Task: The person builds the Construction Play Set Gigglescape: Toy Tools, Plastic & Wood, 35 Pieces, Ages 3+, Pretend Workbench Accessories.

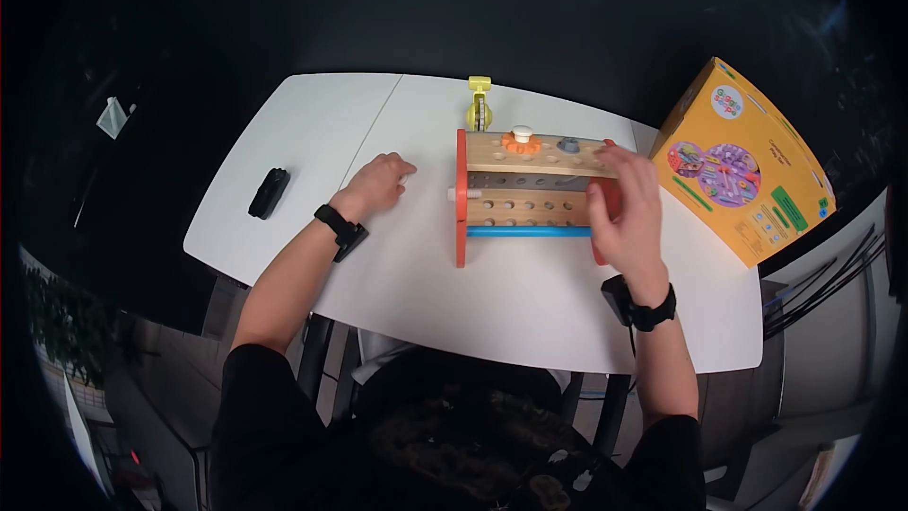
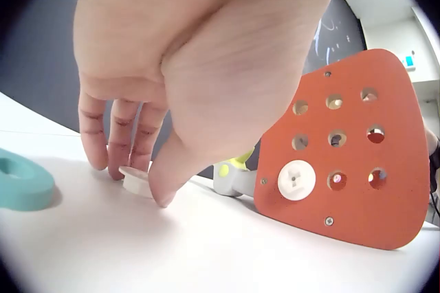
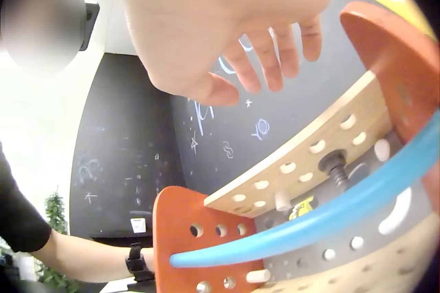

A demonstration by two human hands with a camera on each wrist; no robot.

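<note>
A toy workbench (image 1: pixel 530 154) with orange end panels, pierced wooden boards and a blue bar stands on the table. Left of it, my left hand (image 1: pixel 378 185) is low over the tabletop. Thumb and fingers pinch a small white round piece (image 2: pixel 137 182) there. A white slotted screw (image 2: pixel 297 180) sits in the orange end panel (image 2: pixel 357 135). My right hand (image 1: pixel 629 208) is at the workbench's right end, holding nothing, its fingers loosely spread above the boards in the right wrist view. An orange gear (image 1: pixel 521 144) under a white knob and a grey piece (image 1: pixel 568 145) sit on the top board.
Behind the workbench lies a yellow-green toy (image 1: pixel 480 106). A yellow box (image 1: pixel 742 170) stands at the table's right. On the left lies a black object (image 1: pixel 270 193). A teal piece (image 2: pixel 26 182) is beside the left hand in the left wrist view.
</note>
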